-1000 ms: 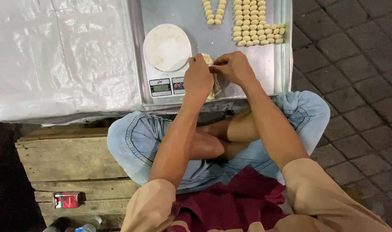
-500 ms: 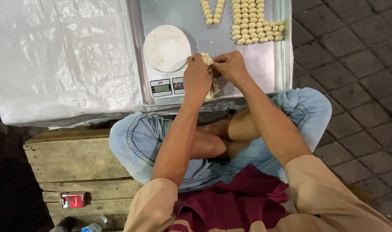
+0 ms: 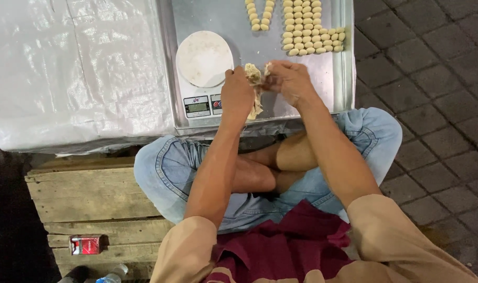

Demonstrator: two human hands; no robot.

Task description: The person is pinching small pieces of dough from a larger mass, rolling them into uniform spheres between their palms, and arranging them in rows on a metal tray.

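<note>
My left hand [image 3: 237,94] grips a long lump of pale dough [image 3: 254,78] over a metal tray [image 3: 328,84]. My right hand [image 3: 288,79] pinches a small piece of dough [image 3: 266,68] just off the lump's top end. Rows of small dough balls [image 3: 306,26] lie at the far end of the tray. A small kitchen scale [image 3: 205,65] with a round white plate stands on the tray to the left of my hands.
White plastic sheeting [image 3: 76,68] covers the surface left of the tray. I sit cross-legged on a wooden pallet [image 3: 92,199]. A red packet [image 3: 84,245] and a plastic bottle [image 3: 110,274] lie on it. Paved ground [image 3: 433,105] is on the right.
My right hand has pulled a small piece away from the top of the dough lump; before, both hands were pressed together on it.
</note>
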